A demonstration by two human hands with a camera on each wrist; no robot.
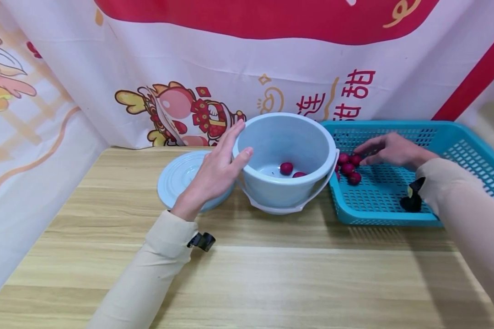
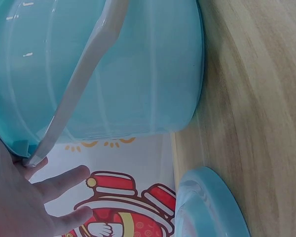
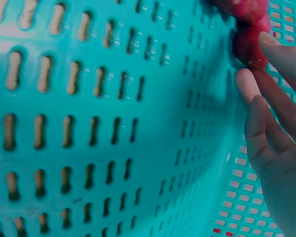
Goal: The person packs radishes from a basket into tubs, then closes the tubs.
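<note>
In the middle of the head view, a pale blue round plastic bucket [image 1: 267,191] is standing on a light wood-grain table [image 1: 292,283], its whitish plastic handle [image 1: 276,210] hanging down in front. Two small round deep-red radish-like pieces [image 1: 286,168] are showing inside, the right one partly hidden by the near rim. The left hand [image 1: 218,171] is resting against the bucket's left rim, its fingers extended and its thumb pointing over the edge; it is covering part of a pale blue round plastic lid [image 1: 174,180]. At the right, the right hand [image 1: 399,151] is reaching into a turquoise perforated plastic basket [image 1: 378,217], its fingers beside a cluster of red pieces [image 1: 347,169]. The near-left basket rim is hiding some of these, and the right edge is cutting off the basket. Both beige sleeves [image 1: 160,251] are running out of the frame.

In the left wrist view, the bucket is filling the upper left, its top cropped; the left hand is showing straight, spread fingers at lower left, while its thumb is not visible. The lid is being cropped below.

In the right wrist view, the right hand is entering from the right, partly cropped, its thumb overlapping a red piece at upper right. Whether it is gripping that piece, I cannot tell.
</note>
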